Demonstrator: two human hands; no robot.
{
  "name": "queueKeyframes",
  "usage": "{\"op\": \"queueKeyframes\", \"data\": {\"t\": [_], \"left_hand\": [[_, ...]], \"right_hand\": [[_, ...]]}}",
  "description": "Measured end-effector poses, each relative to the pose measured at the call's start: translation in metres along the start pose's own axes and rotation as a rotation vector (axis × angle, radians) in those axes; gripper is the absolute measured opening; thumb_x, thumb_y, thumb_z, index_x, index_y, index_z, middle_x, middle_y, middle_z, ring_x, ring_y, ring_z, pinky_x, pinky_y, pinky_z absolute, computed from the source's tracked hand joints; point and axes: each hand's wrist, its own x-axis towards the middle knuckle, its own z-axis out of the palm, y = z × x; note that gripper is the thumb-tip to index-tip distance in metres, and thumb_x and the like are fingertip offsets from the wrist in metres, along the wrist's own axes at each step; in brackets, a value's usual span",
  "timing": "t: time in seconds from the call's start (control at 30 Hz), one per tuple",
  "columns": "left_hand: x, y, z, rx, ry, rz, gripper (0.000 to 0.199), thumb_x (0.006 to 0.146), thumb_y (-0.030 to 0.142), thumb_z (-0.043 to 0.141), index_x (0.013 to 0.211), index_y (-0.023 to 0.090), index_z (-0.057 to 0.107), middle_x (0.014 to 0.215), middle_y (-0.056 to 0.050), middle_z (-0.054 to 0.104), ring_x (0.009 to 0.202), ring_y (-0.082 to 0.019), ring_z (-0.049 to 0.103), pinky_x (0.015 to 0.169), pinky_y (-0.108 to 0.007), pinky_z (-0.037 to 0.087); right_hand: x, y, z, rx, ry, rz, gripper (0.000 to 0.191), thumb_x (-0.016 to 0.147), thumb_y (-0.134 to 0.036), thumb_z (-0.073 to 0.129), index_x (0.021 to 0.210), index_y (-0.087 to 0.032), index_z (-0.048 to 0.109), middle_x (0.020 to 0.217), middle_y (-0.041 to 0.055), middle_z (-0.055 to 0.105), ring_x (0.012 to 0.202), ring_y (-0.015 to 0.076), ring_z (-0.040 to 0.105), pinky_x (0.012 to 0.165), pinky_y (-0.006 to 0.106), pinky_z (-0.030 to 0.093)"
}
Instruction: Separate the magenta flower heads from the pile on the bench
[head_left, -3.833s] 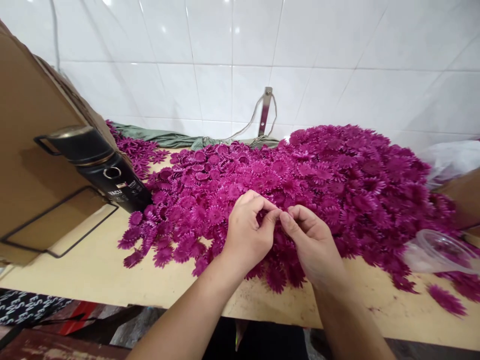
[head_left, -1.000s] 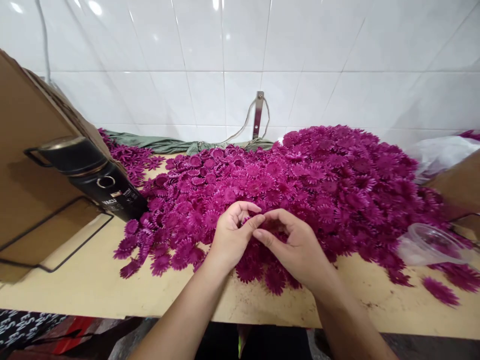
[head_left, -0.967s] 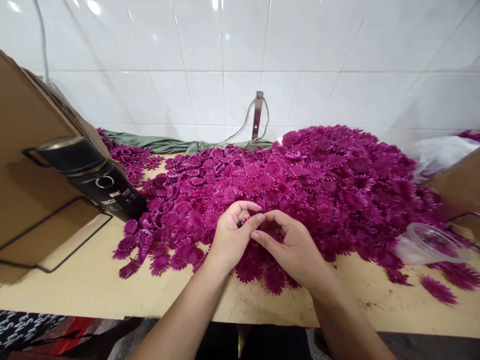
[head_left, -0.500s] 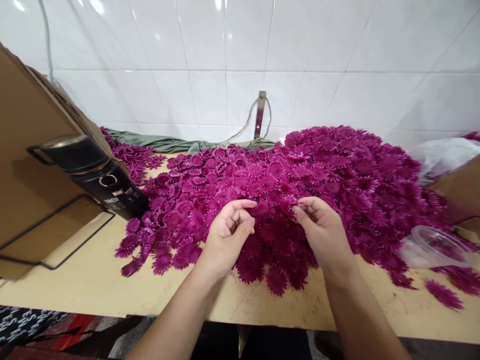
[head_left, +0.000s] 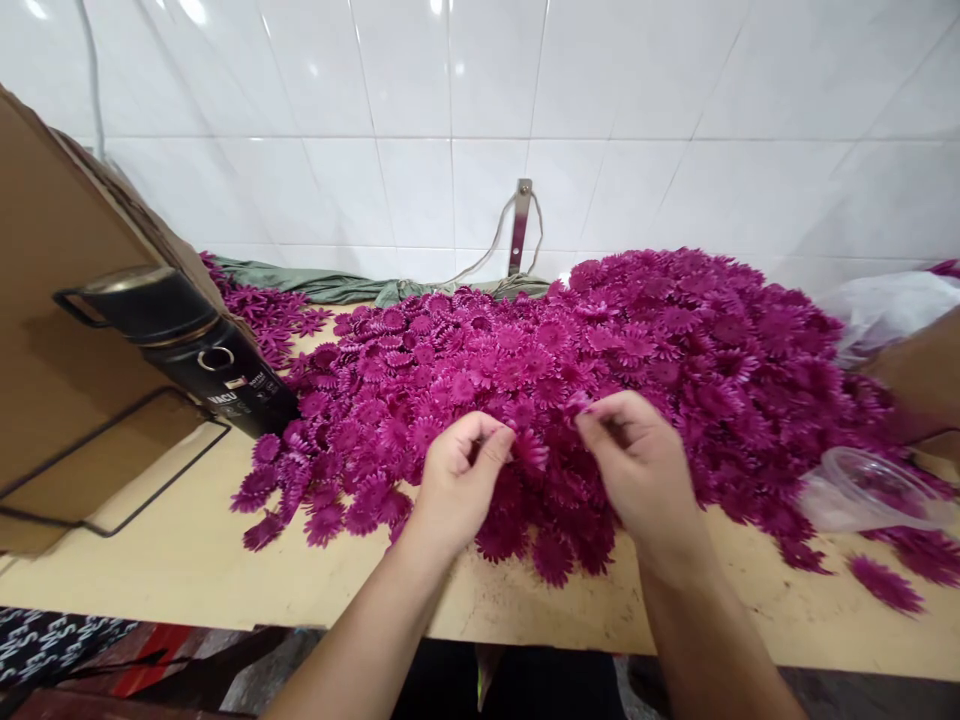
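A large heap of magenta artificial flower heads [head_left: 525, 350], with toothed petals, lies on the table in front of me. My left hand [head_left: 461, 490] is at the near side of the heap, thumb and forefinger pinched together. A single flower head [head_left: 531, 450] extends to the right from its fingertips. To its right, my right hand [head_left: 645, 475] is closed in a pinch too, and a lighter magenta flower head [head_left: 576, 406] shows partly at its fingertips. A gap separates the two hands. The curled fingers hide part of what each holds.
A black vacuum bottle [head_left: 202, 350] leans beside a cardboard box [head_left: 67, 300] on the left. Smaller star-shaped magenta pieces [head_left: 262, 315] lie behind it. At right is a clear plastic cup [head_left: 870, 490] on its side. Green cloth [head_left: 315, 282] runs along the tiled wall [head_left: 300, 190].
My left thumb and forefinger have closed into a pinch, and a flower head now shows at them. My right hand has shifted slightly left, still pinching.
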Motion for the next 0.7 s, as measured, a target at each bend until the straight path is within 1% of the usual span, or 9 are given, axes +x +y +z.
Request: {"op": "queueKeyframes", "data": {"t": [0.07, 0.13, 0.2, 0.23, 0.33, 0.4, 0.5, 0.57, 0.7], "left_hand": [[0.001, -0.001, -0.006, -0.024, 0.061, 0.010, 0.017, 0.078, 0.026, 0.055, 0.063, 0.018, 0.052, 0.058, 0.004, 0.050, 0.058, -0.010, 0.046, 0.060, -0.022, 0.038], [0.002, -0.002, -0.009, -0.004, 0.051, 0.003, 0.013, 0.078, 0.025, 0.054, 0.067, 0.018, 0.053, 0.060, 0.004, 0.052, 0.060, -0.011, 0.048, 0.063, -0.023, 0.040], [0.002, -0.004, -0.007, 0.063, -0.022, -0.010, 0.004, 0.076, 0.021, 0.056, 0.074, 0.017, 0.056, 0.067, 0.001, 0.056, 0.066, -0.012, 0.051, 0.067, -0.025, 0.042], [0.002, -0.005, -0.005, 0.108, -0.055, -0.002, 0.006, 0.074, 0.018, 0.057, 0.079, 0.017, 0.058, 0.074, 0.000, 0.058, 0.070, -0.013, 0.053, 0.070, -0.026, 0.043], [0.002, -0.004, 0.002, 0.230, -0.079, 0.081, 0.032, 0.068, 0.007, 0.056, 0.098, 0.019, 0.061, 0.096, -0.005, 0.060, 0.084, -0.016, 0.054, 0.081, -0.030, 0.043], [0.001, -0.001, 0.005, 0.238, -0.085, 0.095, 0.034, 0.070, 0.007, 0.053, 0.101, 0.019, 0.061, 0.102, -0.006, 0.060, 0.087, -0.016, 0.055, 0.084, -0.032, 0.043], [0.000, 0.006, 0.009, 0.195, -0.163, 0.025, 0.018, 0.076, 0.020, 0.056, 0.092, 0.018, 0.063, 0.092, -0.006, 0.064, 0.081, -0.017, 0.058, 0.078, -0.031, 0.046], [0.000, 0.008, 0.012, 0.196, -0.189, 0.010, 0.013, 0.075, 0.026, 0.061, 0.085, 0.019, 0.065, 0.085, -0.004, 0.066, 0.077, -0.017, 0.058, 0.074, -0.031, 0.046], [0.004, 0.004, 0.014, 0.114, -0.167, -0.025, 0.008, 0.074, 0.023, 0.059, 0.072, 0.018, 0.065, 0.071, -0.001, 0.065, 0.068, -0.015, 0.056, 0.067, -0.027, 0.045]], "right_hand": [[0.007, 0.005, -0.010, 0.026, 0.148, 0.030, 0.011, 0.070, -0.024, 0.062, 0.066, -0.021, 0.053, 0.057, -0.0034, 0.048, 0.050, 0.0107, 0.041, 0.046, 0.023, 0.035], [0.010, 0.007, -0.016, 0.081, 0.163, 0.048, 0.013, 0.067, -0.027, 0.065, 0.068, -0.021, 0.054, 0.058, -0.0035, 0.049, 0.051, 0.0108, 0.043, 0.047, 0.023, 0.037], [0.008, 0.006, -0.014, 0.122, 0.056, 0.053, 0.015, 0.068, -0.030, 0.066, 0.071, -0.021, 0.055, 0.061, -0.0023, 0.052, 0.055, 0.0119, 0.048, 0.051, 0.024, 0.041], [0.007, 0.005, -0.012, 0.132, -0.012, 0.054, 0.016, 0.068, -0.032, 0.066, 0.072, -0.021, 0.055, 0.063, -0.0017, 0.054, 0.057, 0.0125, 0.050, 0.054, 0.025, 0.043], [0.000, 0.000, -0.002, 0.146, -0.142, 0.063, 0.017, 0.071, -0.034, 0.065, 0.074, -0.021, 0.055, 0.066, -0.0010, 0.056, 0.059, 0.0130, 0.053, 0.057, 0.026, 0.046], [-0.004, -0.001, 0.003, 0.161, -0.182, 0.072, 0.016, 0.071, -0.033, 0.065, 0.075, -0.021, 0.055, 0.068, -0.0006, 0.057, 0.061, 0.0132, 0.054, 0.058, 0.026, 0.047], [-0.007, 0.000, 0.007, 0.166, -0.216, 0.062, 0.013, 0.071, -0.030, 0.064, 0.075, -0.021, 0.056, 0.068, -0.0002, 0.059, 0.063, 0.0138, 0.055, 0.059, 0.026, 0.047], [-0.009, -0.001, 0.009, 0.137, -0.223, 0.046, 0.012, 0.071, -0.029, 0.064, 0.073, -0.021, 0.056, 0.067, -0.0003, 0.058, 0.062, 0.0140, 0.055, 0.058, 0.026, 0.047], [-0.010, -0.003, 0.007, 0.103, -0.251, 0.024, 0.009, 0.073, -0.026, 0.062, 0.074, -0.020, 0.055, 0.065, -0.0011, 0.056, 0.060, 0.0130, 0.053, 0.057, 0.026, 0.046]]}}
